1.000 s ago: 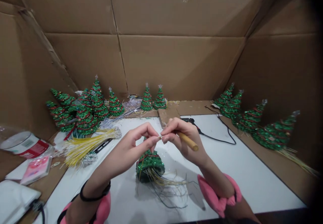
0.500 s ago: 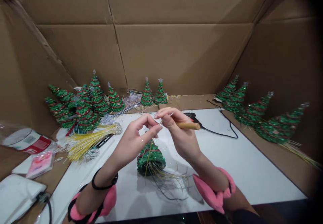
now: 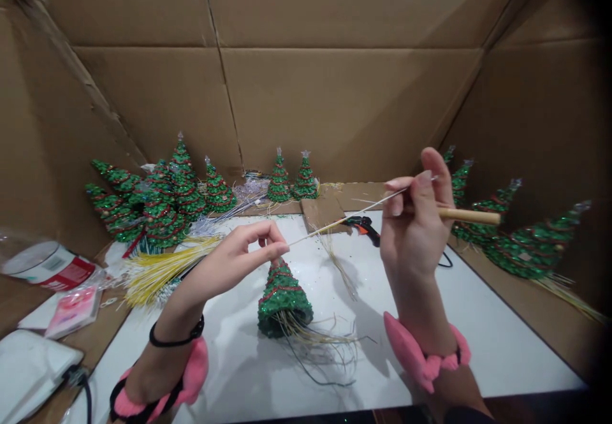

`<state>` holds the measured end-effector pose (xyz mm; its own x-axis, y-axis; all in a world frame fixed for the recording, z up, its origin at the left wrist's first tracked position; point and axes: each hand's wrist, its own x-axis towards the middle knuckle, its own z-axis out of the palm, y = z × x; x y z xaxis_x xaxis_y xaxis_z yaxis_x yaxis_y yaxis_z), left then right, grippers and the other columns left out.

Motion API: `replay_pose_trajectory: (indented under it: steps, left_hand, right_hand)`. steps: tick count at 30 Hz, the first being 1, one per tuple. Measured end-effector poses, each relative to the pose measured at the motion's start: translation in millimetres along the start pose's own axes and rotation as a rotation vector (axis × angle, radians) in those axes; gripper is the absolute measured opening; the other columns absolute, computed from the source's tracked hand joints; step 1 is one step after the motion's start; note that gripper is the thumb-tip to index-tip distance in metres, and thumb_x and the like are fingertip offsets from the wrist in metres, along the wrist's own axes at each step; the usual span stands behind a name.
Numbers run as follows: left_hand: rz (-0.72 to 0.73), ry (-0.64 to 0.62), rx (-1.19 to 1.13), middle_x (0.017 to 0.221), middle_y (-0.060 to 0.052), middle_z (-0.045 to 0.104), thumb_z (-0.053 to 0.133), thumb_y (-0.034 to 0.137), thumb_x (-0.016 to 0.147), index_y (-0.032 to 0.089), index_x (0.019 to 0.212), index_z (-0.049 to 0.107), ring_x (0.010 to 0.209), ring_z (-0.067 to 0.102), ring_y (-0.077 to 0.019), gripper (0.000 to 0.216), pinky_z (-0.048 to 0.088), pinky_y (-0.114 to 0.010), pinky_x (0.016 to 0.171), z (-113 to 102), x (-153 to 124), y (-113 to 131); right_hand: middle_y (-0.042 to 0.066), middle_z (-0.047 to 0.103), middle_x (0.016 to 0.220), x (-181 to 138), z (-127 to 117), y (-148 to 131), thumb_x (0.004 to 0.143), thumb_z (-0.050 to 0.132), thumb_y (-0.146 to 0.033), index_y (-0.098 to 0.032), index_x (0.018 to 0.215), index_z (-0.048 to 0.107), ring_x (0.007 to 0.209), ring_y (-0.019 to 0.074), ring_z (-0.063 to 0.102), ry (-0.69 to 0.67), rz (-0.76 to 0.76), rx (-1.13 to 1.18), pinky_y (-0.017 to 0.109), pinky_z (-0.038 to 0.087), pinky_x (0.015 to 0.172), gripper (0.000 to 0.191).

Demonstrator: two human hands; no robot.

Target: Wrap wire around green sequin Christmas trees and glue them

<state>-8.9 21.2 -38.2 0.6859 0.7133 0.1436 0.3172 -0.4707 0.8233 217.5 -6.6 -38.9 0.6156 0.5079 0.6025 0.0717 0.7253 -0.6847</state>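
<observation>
A thin yellow-and-white wire (image 3: 351,215) is stretched taut on a slant between my two hands. My left hand (image 3: 243,252) pinches its lower end, right by the tip of a small green Christmas tree (image 3: 285,293). I cannot tell whether those fingers also grip the tip. The tree has red garland and leans with its hollow base facing me; loose wires (image 3: 325,338) spill out of it. My right hand (image 3: 418,226), raised higher, pinches the wire's upper end between thumb and finger. It also holds a wooden-handled awl (image 3: 471,215), its thin needle pointing left.
Finished-looking trees stand at the left (image 3: 165,213), back (image 3: 305,178) and right (image 3: 530,245). A yellow wire bundle (image 3: 162,271) lies left, near a white-and-red tub (image 3: 62,268). Behind the hands are a glue gun (image 3: 366,227) and a cardboard piece (image 3: 322,212). Cardboard walls (image 3: 344,105) enclose the white board.
My right hand has moved up and right with the awl, away from my left hand, drawing the wire out straight. My left hand has shifted slightly left and down.
</observation>
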Motion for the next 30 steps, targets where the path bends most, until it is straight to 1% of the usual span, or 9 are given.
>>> replay_pose_trajectory:
  steps: [5, 12, 17, 20, 23, 24, 26, 28, 30]
  left_hand:
    - [-0.005, -0.013, -0.04, 0.069, 0.002, 0.055, 0.052, 0.033, 0.086, 0.017, 0.072, 0.055, 0.067, 0.05, -0.0105, 0.021, 0.039, -0.021, 0.061, 3, -1, 1]
    - [0.026, -0.005, -0.026, 0.071, 0.0, 0.059, 0.052, 0.035, 0.086, 0.017, 0.071, 0.058, 0.07, 0.054, -0.0114, 0.023, 0.042, -0.022, 0.064, 4, 0, 1]
    - [-0.014, 0.039, -0.051, 0.069, 0.0, 0.064, 0.051, 0.037, 0.086, 0.019, 0.082, 0.062, 0.067, 0.058, -0.0123, 0.022, 0.044, -0.022, 0.062, 5, 2, -1]
    - [-0.04, 0.081, -0.012, 0.069, 0.0, 0.064, 0.051, 0.037, 0.086, 0.02, 0.085, 0.063, 0.067, 0.058, -0.0122, 0.021, 0.043, -0.021, 0.059, 6, 2, -3]
    - [-0.038, 0.136, 0.045, 0.07, 0.0, 0.065, 0.052, 0.034, 0.085, 0.019, 0.079, 0.063, 0.068, 0.057, -0.0119, 0.019, 0.041, -0.021, 0.06, 7, 3, -3]
    - [-0.029, 0.148, 0.056, 0.07, 0.0, 0.064, 0.053, 0.034, 0.085, 0.019, 0.077, 0.063, 0.068, 0.057, -0.012, 0.02, 0.042, -0.021, 0.06, 8, 3, -3]
    - [-0.007, 0.163, 0.054, 0.069, 0.001, 0.064, 0.052, 0.035, 0.085, 0.019, 0.076, 0.063, 0.068, 0.057, -0.0121, 0.021, 0.041, -0.021, 0.06, 9, 2, -2]
    - [0.018, 0.183, 0.036, 0.068, 0.001, 0.063, 0.051, 0.036, 0.086, 0.019, 0.076, 0.062, 0.065, 0.057, -0.012, 0.023, 0.041, -0.021, 0.059, 10, 1, 0]
    - [0.038, 0.214, 0.04, 0.067, 0.002, 0.062, 0.048, 0.036, 0.087, 0.019, 0.074, 0.061, 0.063, 0.055, -0.0115, 0.026, 0.039, -0.021, 0.057, 11, -1, 1]
  right_hand:
    - [0.0, 0.06, 0.073, 8, -9, 2, 0.087, 0.047, -0.034, -0.028, 0.102, 0.058, 0.043, 0.0084, 0.03, 0.033, -0.061, -0.071, 0.026, 0.02, 0.043, 0.02]
    - [0.001, 0.053, 0.078, 9, -12, 15, 0.081, 0.051, -0.022, -0.029, 0.103, 0.062, 0.064, 0.012, 0.056, 0.076, -0.174, -0.071, 0.024, 0.02, 0.041, 0.025]
    - [0.003, 0.061, 0.084, 14, -17, 18, 0.09, 0.041, -0.026, -0.034, 0.122, 0.051, 0.059, 0.0131, 0.05, -0.135, -0.206, -0.316, 0.025, 0.034, 0.047, 0.034]
    - [0.01, 0.053, 0.118, 6, -14, 5, 0.09, 0.044, -0.025, -0.033, 0.138, 0.031, 0.09, 0.0215, 0.054, -0.126, -0.367, -0.67, 0.035, 0.044, 0.069, 0.05]
    - [0.01, 0.03, 0.141, -17, -3, -9, 0.089, 0.045, -0.018, -0.032, 0.139, 0.03, 0.122, 0.0312, 0.035, -0.013, -0.601, -0.944, 0.047, 0.038, 0.087, 0.055]
    - [0.009, 0.031, 0.141, -26, 1, -12, 0.089, 0.043, -0.015, -0.032, 0.137, 0.035, 0.125, 0.0313, 0.032, -0.11, -0.621, -0.96, 0.048, 0.035, 0.091, 0.051]
    - [0.009, 0.047, 0.13, -40, 9, -13, 0.09, 0.039, -0.013, -0.029, 0.127, 0.045, 0.119, 0.0277, 0.041, -0.456, -0.538, -0.89, 0.045, 0.035, 0.092, 0.041]
    - [0.007, 0.062, 0.104, -49, 15, -10, 0.092, 0.037, -0.017, -0.024, 0.114, 0.053, 0.096, 0.0218, 0.055, -0.76, -0.325, -0.783, 0.037, 0.041, 0.081, 0.027]
    - [0.003, 0.064, 0.08, -52, 18, -6, 0.094, 0.038, -0.024, -0.021, 0.096, 0.057, 0.07, 0.0157, 0.056, -0.888, -0.092, -0.699, 0.028, 0.042, 0.064, 0.02]
